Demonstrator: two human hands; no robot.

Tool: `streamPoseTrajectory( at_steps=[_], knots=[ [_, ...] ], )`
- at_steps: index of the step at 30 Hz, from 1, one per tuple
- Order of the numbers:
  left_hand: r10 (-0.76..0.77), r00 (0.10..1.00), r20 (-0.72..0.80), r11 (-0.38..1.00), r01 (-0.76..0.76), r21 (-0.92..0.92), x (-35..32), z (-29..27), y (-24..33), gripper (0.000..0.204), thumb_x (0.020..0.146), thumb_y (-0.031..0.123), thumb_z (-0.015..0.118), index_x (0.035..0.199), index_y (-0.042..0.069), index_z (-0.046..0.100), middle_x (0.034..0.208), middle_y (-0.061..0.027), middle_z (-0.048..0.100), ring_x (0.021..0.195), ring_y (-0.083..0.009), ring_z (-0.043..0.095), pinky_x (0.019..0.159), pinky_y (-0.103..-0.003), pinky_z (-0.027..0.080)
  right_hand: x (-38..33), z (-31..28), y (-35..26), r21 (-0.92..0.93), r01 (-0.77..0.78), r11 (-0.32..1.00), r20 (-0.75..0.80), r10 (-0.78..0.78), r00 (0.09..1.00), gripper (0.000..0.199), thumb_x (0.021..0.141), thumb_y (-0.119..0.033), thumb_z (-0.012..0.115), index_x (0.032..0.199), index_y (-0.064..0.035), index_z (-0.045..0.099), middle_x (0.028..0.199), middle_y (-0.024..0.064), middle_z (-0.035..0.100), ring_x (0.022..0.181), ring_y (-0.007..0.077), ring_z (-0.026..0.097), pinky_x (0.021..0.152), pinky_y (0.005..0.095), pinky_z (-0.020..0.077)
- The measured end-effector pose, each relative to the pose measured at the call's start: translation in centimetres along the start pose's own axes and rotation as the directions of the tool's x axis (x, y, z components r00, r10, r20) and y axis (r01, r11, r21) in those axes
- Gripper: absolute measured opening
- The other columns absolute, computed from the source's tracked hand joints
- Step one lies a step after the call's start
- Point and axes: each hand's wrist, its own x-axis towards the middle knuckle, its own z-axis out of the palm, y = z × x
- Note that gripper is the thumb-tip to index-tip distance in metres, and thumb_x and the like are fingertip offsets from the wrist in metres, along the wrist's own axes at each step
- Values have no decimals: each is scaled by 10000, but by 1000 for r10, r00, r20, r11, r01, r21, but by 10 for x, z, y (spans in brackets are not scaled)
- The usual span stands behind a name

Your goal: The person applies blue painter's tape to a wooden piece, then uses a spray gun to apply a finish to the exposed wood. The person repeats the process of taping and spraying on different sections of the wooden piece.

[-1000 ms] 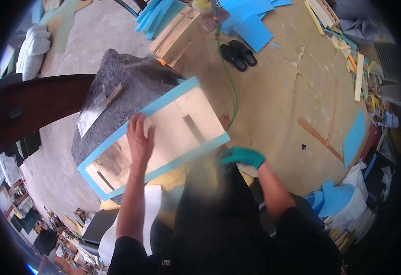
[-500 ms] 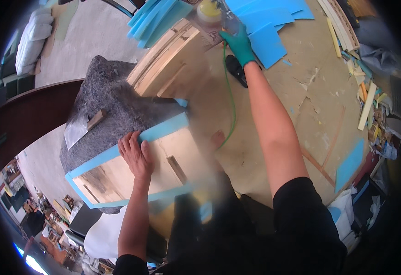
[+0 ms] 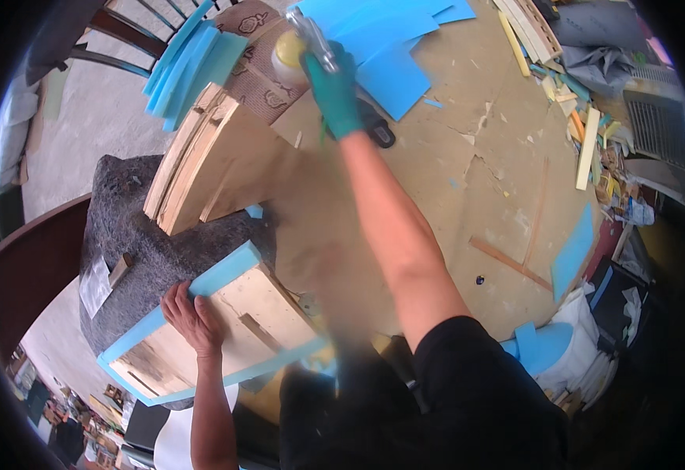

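My left hand (image 3: 193,319) is bare and rests on a pale wooden panel (image 3: 236,313) edged with blue foam strips. Its fingers lie spread across the upper foam strip (image 3: 225,266), with the thumb over the wood. The panel lies tilted on a dark grey fuzzy cover (image 3: 135,211). At the far side, my right hand (image 3: 334,90), in a green glove, is closed round a silver spray gun (image 3: 311,39). A round pot with a yellowish top (image 3: 287,51) shows right beside the gun; whether it is attached I cannot tell.
A curved wooden frame (image 3: 225,153) stands on the grey cover. Stacked blue foam sheets (image 3: 193,66) lie beyond it, and more blue sheets (image 3: 393,78) spread over the floor. A black shoe (image 3: 377,125) is by my right wrist. Offcuts (image 3: 589,149) line the right side.
My right hand and the spray gun have moved left, and the view has shifted too. The haze near the panel's right end has thinned. My left hand stays on the panel.
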Motion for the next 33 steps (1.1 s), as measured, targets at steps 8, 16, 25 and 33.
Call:
streamPoseTrajectory(
  at_steps=[8, 16, 25, 33],
  knots=[
    [20, 999, -25, 992, -23, -120, 9, -3, 5, 402, 1055, 270, 595, 1369, 27, 661, 1398, -228, 625, 1342, -447, 534, 1235, -559, 331, -133, -210, -86, -58, -123, 991, 128, 130, 983, 378, 1049, -181, 784, 1389, -27, 727, 1282, 96, 793, 1191, 249, 743, 1124, 430, 530],
    [85, 996, -29, 996, -84, 13, 9, 2, 5, 435, 1165, 356, 470, 1397, 27, 634, 1394, -219, 611, 1341, -439, 524, 1201, -553, 350, -237, -254, -118, 325, -631, 705, 380, 514, 769, 433, 1086, -110, 743, 1501, -12, 672, 1328, 48, 749, 1193, 103, 657, 1041, 308, 550],
    [95, 995, -19, 995, -94, 25, 9, 4, 4, 466, 1187, 362, 441, 1419, -11, 595, 1410, -239, 591, 1323, -448, 515, 1196, -562, 340, -282, -197, -100, 295, -626, 722, 559, 401, 726, 379, 1039, -204, 816, 1374, -38, 756, 1104, 57, 818, 997, 66, 684, 910, 318, 585],
    [107, 994, -21, 994, -107, 16, 7, 3, 8, 476, 1194, 371, 414, 1407, -12, 601, 1406, -242, 597, 1332, -448, 517, 1201, -564, 340, -277, -164, -107, 261, -531, 806, 527, 342, 778, 338, 988, -121, 857, 1304, -16, 797, 1101, 25, 835, 1000, 79, 738, 903, 298, 603]
  ],
)
